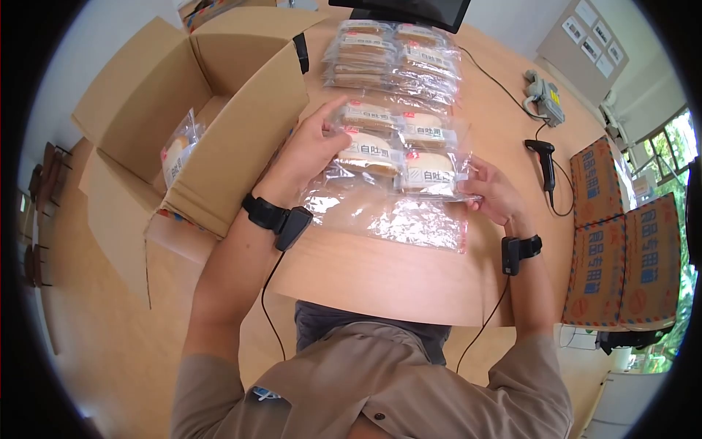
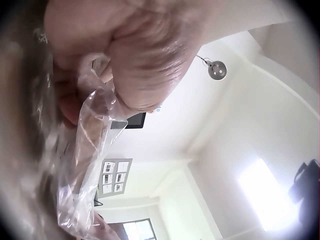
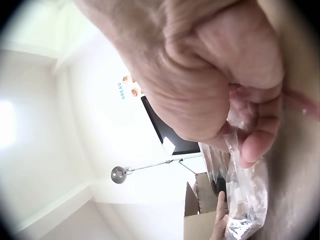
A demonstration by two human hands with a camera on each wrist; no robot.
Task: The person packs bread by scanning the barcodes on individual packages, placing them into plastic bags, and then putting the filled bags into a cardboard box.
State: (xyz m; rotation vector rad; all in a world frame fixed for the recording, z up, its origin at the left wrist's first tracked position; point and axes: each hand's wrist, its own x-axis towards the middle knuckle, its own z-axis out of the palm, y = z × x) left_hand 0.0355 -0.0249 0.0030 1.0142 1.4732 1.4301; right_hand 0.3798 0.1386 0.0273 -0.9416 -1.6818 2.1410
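Several wrapped bread packs (image 1: 371, 151) with white labels and red marks lie in two columns in a clear plastic bag (image 1: 380, 223) on the table. At their left edge, my left hand (image 1: 303, 150) grips the plastic, thumb over a pack and index finger stretched forward. My right hand (image 1: 496, 192) pinches the plastic at the lower right pack. Clear film (image 2: 92, 135) shows at the left hand's fingers in the left wrist view. Curled right fingers hold crinkled film (image 3: 245, 185) in the right wrist view.
An open cardboard box (image 1: 248, 146) stands at the left with a bread pack inside. More bagged packs (image 1: 365, 44) lie beyond, before a monitor (image 1: 409, 11). A scanner (image 1: 542, 164), telephone (image 1: 545, 99) and printed cartons (image 1: 621, 256) are at the right.
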